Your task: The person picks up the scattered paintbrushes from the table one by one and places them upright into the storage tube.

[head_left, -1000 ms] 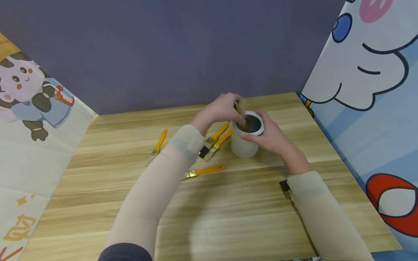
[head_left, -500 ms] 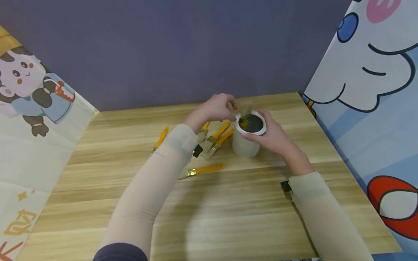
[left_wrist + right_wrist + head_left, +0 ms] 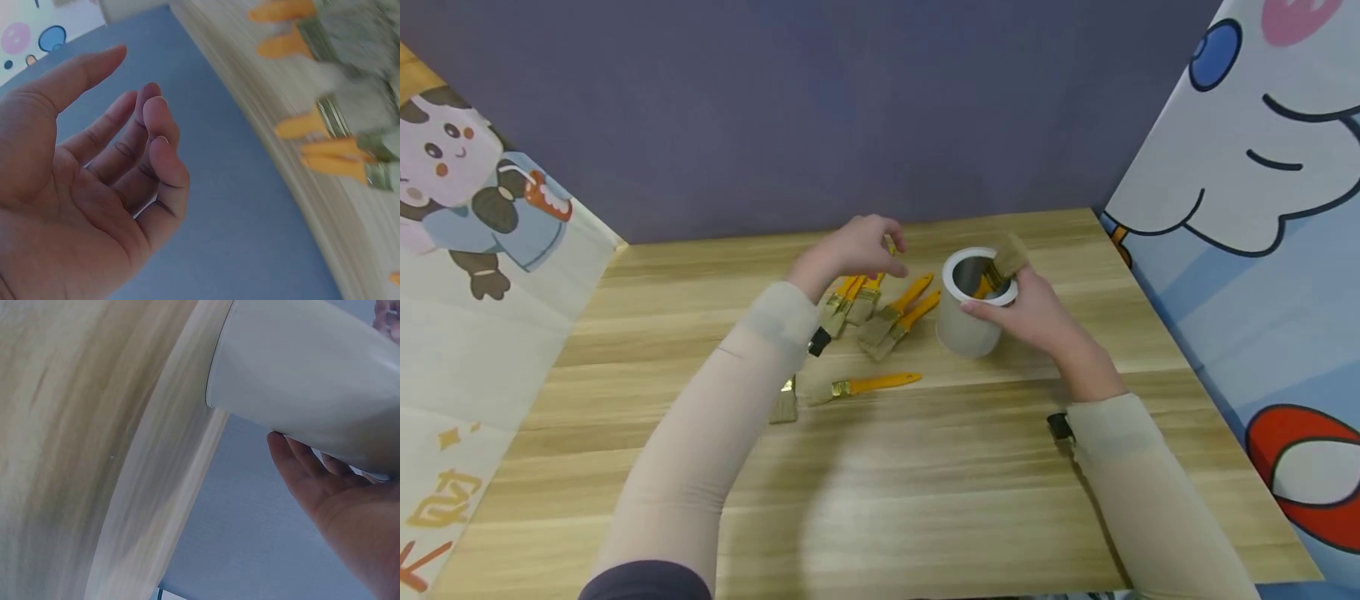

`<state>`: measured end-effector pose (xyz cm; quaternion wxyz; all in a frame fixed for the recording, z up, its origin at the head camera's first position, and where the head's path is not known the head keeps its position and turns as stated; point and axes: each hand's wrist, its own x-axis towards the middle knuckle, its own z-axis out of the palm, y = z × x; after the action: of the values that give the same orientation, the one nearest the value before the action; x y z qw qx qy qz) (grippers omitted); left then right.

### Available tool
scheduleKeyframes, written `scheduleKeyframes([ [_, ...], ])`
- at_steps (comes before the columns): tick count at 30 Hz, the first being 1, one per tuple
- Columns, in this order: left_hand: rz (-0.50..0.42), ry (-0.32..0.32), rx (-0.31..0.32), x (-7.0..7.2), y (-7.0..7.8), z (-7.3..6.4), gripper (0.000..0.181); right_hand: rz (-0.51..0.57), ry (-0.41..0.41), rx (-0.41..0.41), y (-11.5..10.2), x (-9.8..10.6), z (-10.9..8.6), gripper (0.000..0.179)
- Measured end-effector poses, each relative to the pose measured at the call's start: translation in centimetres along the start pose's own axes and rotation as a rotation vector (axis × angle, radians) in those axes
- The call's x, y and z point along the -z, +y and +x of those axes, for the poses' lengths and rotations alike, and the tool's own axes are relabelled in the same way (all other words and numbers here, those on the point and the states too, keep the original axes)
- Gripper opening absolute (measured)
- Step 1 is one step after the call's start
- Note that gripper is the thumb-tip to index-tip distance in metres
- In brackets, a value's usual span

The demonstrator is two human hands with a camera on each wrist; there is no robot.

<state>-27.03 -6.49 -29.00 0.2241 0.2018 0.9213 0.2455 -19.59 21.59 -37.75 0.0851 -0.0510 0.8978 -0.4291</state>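
Note:
My right hand grips the side of a whitish cylindrical pot with a white rim, thumb at the near rim. A paintbrush stands in the pot handle down and leans right, its pale bristles above the rim. To the left, my left hand hovers over several yellow-handled paintbrushes, with bent fingers and nothing held. In the left wrist view the same left hand shows a bare palm and apart thumb. The right wrist view has the right hand's fingers along the pot's wall.
Beside the pot lie paintbrushes in a loose cluster on the wooden table. A single paintbrush lies closer to the front, and the bristles of another paintbrush show beside the left sleeve. A dark wall rises behind the table.
My left hand has let go of the paintbrush in the pot and moved left over the loose brushes. The brush has tipped from the left of the rim to the right.

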Motion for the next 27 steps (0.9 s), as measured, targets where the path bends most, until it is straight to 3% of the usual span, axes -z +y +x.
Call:
scheduleKeyframes([
  [5, 0.028, -0.002, 0.049, 0.5, -2.2, -0.7, 0.039, -0.019, 0.003, 0.014, 0.0, 0.1, 0.2, 0.109],
  [10, 0.044, 0.01, 0.066, -0.2, -4.5, -1.3, 0.045, -0.021, 0.001, 0.018, 0.1, 0.0, 0.1, 0.109],
  [15, 0.031, 0.072, 0.107, -2.8, -5.9, -1.5, 0.053, -0.007, 0.011, 0.027, 0.1, -0.1, -0.2, 0.107],
  [20, 0.012, 0.048, 0.18, -6.1, -6.1, -1.4, 0.058, -0.011, 0.001, 0.017, 0.1, -0.1, -0.2, 0.107],
  [27, 0.123, 0.075, 0.148, -9.0, -5.9, -0.5, 0.042, -0.008, 0.008, 0.014, 0.0, -0.1, -0.1, 0.105],
])
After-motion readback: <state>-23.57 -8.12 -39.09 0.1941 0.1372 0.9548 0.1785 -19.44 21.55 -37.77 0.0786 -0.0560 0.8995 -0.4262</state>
